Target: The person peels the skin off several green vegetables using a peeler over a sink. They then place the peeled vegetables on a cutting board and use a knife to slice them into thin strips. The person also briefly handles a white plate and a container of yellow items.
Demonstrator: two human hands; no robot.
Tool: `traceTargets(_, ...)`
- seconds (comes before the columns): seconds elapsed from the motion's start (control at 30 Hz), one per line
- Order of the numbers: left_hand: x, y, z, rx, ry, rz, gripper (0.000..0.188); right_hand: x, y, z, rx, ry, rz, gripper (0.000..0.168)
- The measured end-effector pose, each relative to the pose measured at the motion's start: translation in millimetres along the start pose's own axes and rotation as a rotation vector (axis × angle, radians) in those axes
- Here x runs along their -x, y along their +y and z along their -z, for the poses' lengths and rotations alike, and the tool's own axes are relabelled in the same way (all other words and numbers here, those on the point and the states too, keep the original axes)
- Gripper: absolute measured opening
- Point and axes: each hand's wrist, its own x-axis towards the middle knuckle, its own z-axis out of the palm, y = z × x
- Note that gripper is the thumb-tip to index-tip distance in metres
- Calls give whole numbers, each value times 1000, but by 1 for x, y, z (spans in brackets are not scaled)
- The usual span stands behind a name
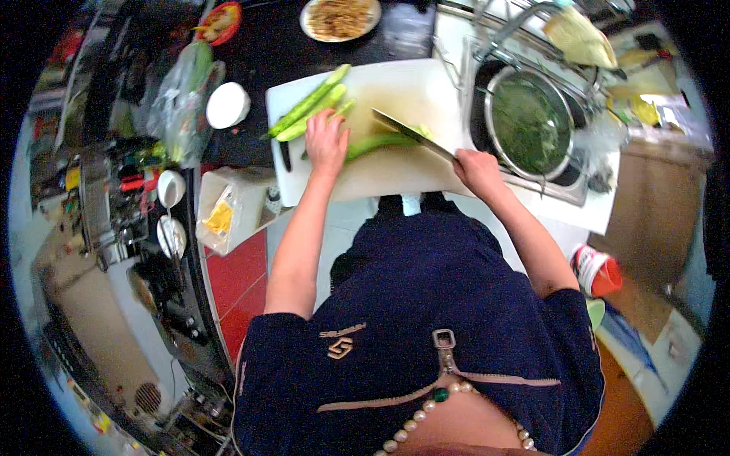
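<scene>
My right hand (479, 171) grips the handle of a kitchen knife (408, 130). Its blade slants across the right end of a long green cucumber (376, 145), where paler green bits show. My left hand (327, 142) has its fingers apart over the near ends of several lighter green cucumber pieces (312, 105). Whether the fingertips press on them cannot be told. All of this lies on a white cutting board (388, 176) with brownish staining and a dark handle slot at its left end.
Right of the board, a metal strainer of leafy greens (530, 122) sits in the sink. Left stand a white bowl (228, 105) and a plastic bin (248, 214) with yellow scraps. Behind are a plate of brown food (340, 18) and a red basket (221, 23).
</scene>
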Motion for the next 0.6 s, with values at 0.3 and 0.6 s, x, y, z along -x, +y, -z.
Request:
traceTargets(0.3,33,69,-43,244,-147,-169,33,-2,2,-4,-170,99,95,13)
traceTargets(0.6,24,58,-55,307,-145,-234,40,0,-15,25,-176,95,52,17)
